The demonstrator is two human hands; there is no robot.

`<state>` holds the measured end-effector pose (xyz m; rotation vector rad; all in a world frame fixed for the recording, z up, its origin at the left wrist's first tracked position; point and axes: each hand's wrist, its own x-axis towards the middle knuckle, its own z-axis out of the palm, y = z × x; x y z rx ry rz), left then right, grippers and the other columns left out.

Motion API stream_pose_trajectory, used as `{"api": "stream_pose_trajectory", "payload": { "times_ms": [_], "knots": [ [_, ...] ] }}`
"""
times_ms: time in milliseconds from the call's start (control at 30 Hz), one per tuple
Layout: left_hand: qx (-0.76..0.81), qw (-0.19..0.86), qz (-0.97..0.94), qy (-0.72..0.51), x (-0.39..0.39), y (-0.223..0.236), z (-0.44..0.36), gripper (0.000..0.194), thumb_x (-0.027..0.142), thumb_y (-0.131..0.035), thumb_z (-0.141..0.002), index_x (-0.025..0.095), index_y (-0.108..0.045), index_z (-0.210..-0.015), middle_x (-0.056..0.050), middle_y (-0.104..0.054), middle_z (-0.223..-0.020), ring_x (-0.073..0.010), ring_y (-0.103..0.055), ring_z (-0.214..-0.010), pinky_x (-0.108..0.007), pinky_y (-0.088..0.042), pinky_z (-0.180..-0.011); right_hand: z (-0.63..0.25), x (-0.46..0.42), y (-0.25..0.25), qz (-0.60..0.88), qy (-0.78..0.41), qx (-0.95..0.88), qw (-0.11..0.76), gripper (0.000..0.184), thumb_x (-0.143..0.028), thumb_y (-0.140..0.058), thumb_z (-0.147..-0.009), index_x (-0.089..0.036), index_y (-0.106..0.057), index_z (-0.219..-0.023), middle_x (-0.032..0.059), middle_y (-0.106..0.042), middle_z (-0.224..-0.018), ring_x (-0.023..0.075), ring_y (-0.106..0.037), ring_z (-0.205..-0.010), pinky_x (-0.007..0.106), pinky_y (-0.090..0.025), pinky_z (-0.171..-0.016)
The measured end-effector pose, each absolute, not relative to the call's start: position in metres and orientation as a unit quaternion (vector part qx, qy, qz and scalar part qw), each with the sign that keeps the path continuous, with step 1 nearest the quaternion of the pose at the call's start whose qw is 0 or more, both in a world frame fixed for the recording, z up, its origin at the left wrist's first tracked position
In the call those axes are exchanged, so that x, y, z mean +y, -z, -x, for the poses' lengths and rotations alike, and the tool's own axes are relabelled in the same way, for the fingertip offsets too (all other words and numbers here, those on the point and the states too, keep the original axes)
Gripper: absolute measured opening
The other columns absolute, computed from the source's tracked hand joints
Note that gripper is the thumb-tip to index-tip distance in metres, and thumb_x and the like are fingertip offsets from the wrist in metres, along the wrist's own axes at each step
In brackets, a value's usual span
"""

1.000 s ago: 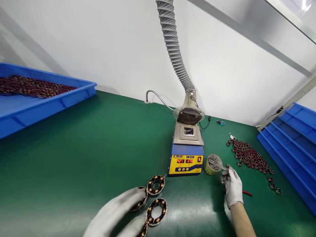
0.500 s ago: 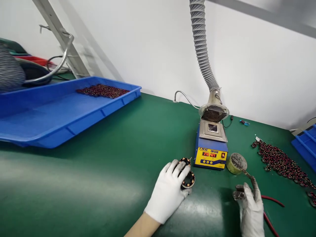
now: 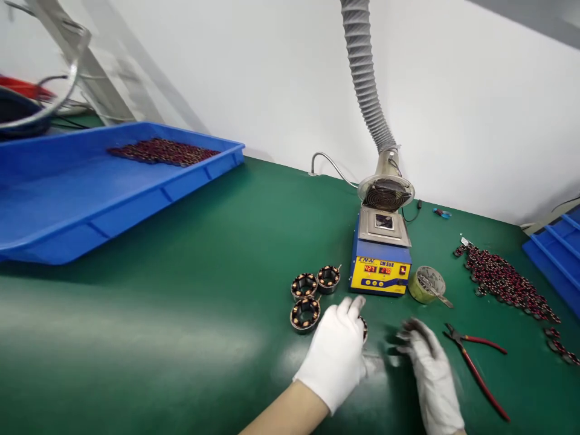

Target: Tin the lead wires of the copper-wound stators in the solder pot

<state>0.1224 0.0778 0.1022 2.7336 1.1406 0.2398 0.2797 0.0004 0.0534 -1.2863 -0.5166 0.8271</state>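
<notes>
My left hand (image 3: 338,347), in a white glove, is closed around a motor stator (image 3: 364,329), a small ring with copper windings; most of it is hidden behind the fingers. Left of that hand lie three more stators: one at the front (image 3: 305,315), one behind it (image 3: 304,286) and one nearer the solder pot (image 3: 328,278). My right hand (image 3: 428,365), its glove stained dark at the fingertips, hovers right of the left hand. Its fingers are blurred but look apart, with nothing visible in them. Red-handled cutting pliers (image 3: 473,362) lie beside it.
A blue-and-yellow solder pot (image 3: 380,275) stands under a fume hose (image 3: 362,72). Next to it is a round tin (image 3: 423,294) with a metal tool in it. Stators lie piled at right (image 3: 507,281). A blue tray (image 3: 118,211) with more stators occupies the left; blue bins (image 3: 557,248) stand far right.
My right hand has left the metal tool in the tin and moved left toward my left hand. My left hand has shifted slightly right and down, and the three stators beside it now show.
</notes>
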Motion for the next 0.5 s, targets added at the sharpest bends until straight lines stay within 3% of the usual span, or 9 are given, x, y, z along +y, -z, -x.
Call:
{"api": "stream_pose_trajectory", "payload": {
  "times_ms": [67, 133, 200, 300, 433, 500],
  "knots": [
    [0.339, 0.143, -0.928, -0.058, 0.072, -0.103, -0.132, 0.07, 0.048, -0.075, -0.056, 0.006, -0.055, -0.107, -0.021, -0.045, -0.124, -0.0351, -0.05, -0.1, -0.045, -0.043, -0.083, -0.275, 0.002, -0.048, 0.547, -0.458, -0.273, 0.645, 0.05, -0.027, -0.079, -0.052, -0.019, -0.061, -0.098, 0.0088, -0.066, -0.098, 0.022, -0.062, -0.086, 0.032, -0.051, -0.071],
    [0.307, 0.137, -0.94, -0.061, 0.069, -0.099, -0.137, 0.046, 0.032, -0.07, -0.065, 0.013, -0.055, -0.104, -0.016, -0.05, -0.116, -0.0308, -0.053, -0.093, -0.043, -0.044, -0.079, -0.275, 0.004, -0.045, 0.536, -0.488, -0.289, 0.625, 0.054, -0.022, -0.08, -0.049, -0.021, -0.061, -0.099, 0.0085, -0.066, -0.101, 0.0229, -0.061, -0.092, 0.035, -0.049, -0.077],
    [0.301, 0.114, -0.943, -0.086, 0.068, -0.093, -0.139, 0.021, 0.02, -0.063, -0.072, 0.017, -0.058, -0.092, -0.013, -0.053, -0.105, -0.029, -0.052, -0.091, -0.041, -0.043, -0.076, -0.278, 0.004, -0.045, 0.553, -0.475, -0.289, 0.621, 0.047, -0.022, -0.079, -0.051, -0.02, -0.063, -0.095, 0.0075, -0.067, -0.098, 0.0218, -0.062, -0.089, 0.036, -0.048, -0.079],
    [0.315, 0.137, -0.928, -0.144, 0.066, -0.081, -0.136, 0.018, 0.026, -0.066, -0.072, 0.018, -0.056, -0.084, -0.009, -0.051, -0.092, -0.0281, -0.05, -0.087, -0.041, -0.042, -0.073, -0.28, 0.004, -0.047, 0.599, -0.432, -0.276, 0.616, 0.03, -0.025, -0.076, -0.053, -0.016, -0.066, -0.079, 0.007, -0.069, -0.08, 0.0206, -0.063, -0.075, 0.036, -0.049, -0.073],
    [0.285, 0.173, -0.918, -0.213, 0.067, -0.071, -0.131, 0.026, 0.019, -0.067, -0.07, 0.017, -0.054, -0.092, -0.015, -0.043, -0.118, -0.0327, -0.038, -0.111, -0.047, -0.036, -0.089, -0.274, 0.004, -0.045, 0.642, -0.374, -0.291, 0.603, 0.016, -0.026, -0.071, -0.056, -0.016, -0.065, -0.066, 0.0048, -0.067, -0.068, 0.0182, -0.06, -0.065, 0.033, -0.048, -0.065],
    [0.256, 0.217, -0.914, -0.228, 0.068, -0.069, -0.13, 0.025, 0.013, -0.066, -0.069, 0.016, -0.055, -0.091, -0.013, -0.043, -0.121, -0.0314, -0.035, -0.115, -0.047, -0.033, -0.094, -0.272, 0.004, -0.046, 0.644, -0.331, -0.337, 0.601, 0.007, -0.022, -0.067, -0.06, -0.017, -0.064, -0.062, 0.0028, -0.064, -0.064, 0.0165, -0.057, -0.063, 0.03, -0.047, -0.063]
  ]
}}
